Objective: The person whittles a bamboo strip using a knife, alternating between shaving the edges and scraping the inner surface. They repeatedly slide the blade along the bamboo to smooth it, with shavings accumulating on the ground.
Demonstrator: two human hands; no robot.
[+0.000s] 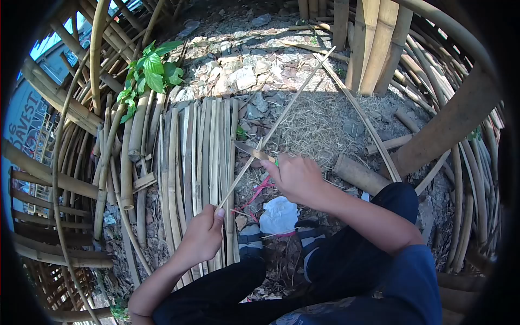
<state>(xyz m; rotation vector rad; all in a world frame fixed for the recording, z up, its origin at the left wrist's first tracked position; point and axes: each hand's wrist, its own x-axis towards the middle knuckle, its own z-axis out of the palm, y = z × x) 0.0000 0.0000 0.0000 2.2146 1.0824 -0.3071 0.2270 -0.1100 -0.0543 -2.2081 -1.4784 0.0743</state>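
Two bare hands are occupied with one long, thin bamboo strip (273, 127), which is held slanting from lower left up to the upper right across the view. The left hand (203, 233) is clenched around the strip's near end, thumb up, apparently so that the strip is steadied and kept taut. The right hand (295, 176) is closed around the handle of a knife (253, 151), whose blade is laid against the strip a little above the left hand; the blade seems to be set at a shallow angle so that the strip can be pared or split along its length. The far end of the strip is left free and reaches toward upright bamboo posts (374, 43). Beneath the hands, a row of split bamboo slats (197, 146) is laid side by side on the ground, just left of the strip, presumably as finished or waiting pieces. A short bamboo stub (360, 174) is seen just right of the right hand. The ground is bare earth strewn with stones (244, 76), dry straw (319, 124) and a white scrap (279, 214) near the sandalled feet. The place is outdoors and sunlit, ringed by bamboo poles and curved canes, with a green leafy plant (151, 70) at the upper left.
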